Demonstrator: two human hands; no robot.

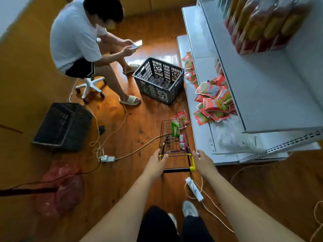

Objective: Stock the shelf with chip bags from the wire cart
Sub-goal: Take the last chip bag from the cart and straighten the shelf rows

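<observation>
A small black wire cart (pixel 172 142) with yellow handle joints stands on the wooden floor beside the white shelf (pixel 262 95). Inside it lie a green chip bag (pixel 175 129) and a couple of red ones. My left hand (pixel 156 160) grips the cart's left rear corner; my right hand (pixel 202 159) holds its right rear corner near the yellow joint. A heap of red and green chip bags (pixel 214 102) lies on the shelf's bottom board. More packed red and yellow bags (pixel 262 23) stand on the upper shelf.
A person sits on a white stool (pixel 90 86) at the upper left, holding a phone. A grey crate (pixel 160 79) stands by the shelf; a black crate (pixel 63 126) lies overturned at left. Power strips (pixel 107 158) and cables cross the floor; a red bag (pixel 59 187) lies lower left.
</observation>
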